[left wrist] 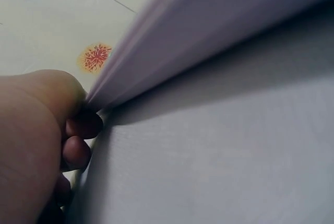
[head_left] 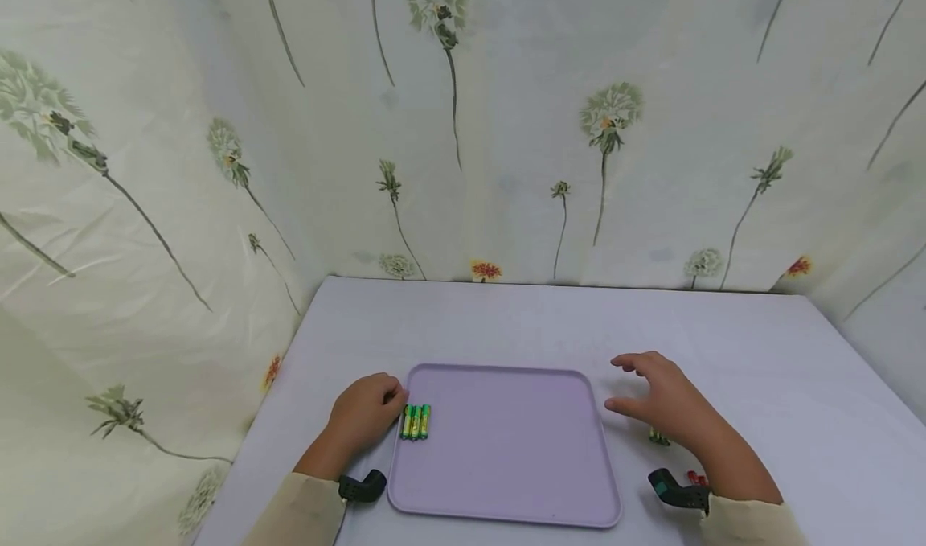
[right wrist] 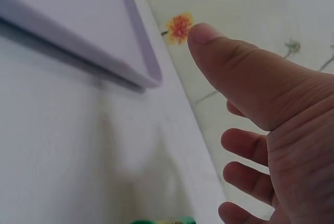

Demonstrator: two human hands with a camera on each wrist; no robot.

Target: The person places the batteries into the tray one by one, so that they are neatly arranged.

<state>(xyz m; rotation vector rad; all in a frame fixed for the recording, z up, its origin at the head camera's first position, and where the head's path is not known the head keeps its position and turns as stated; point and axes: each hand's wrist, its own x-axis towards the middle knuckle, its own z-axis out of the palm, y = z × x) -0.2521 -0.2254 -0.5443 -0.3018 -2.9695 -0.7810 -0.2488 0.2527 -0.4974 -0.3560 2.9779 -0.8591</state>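
Left hand (head_left: 367,411): pinching lilac rectangular plastic tray (head_left: 506,449) — I'd keep it level.
Right hand (head_left: 665,395): wide, tray's right.
Three green-gold cylindrical batteries (head_left: 415,423): inside, tray's left.

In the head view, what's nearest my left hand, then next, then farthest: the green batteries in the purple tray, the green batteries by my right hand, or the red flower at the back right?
1. Green batteries in the purple tray: just right of your left hand.
2. Other green batteries: past the tray, partly behind your right hand.
3. Red flower: back right.
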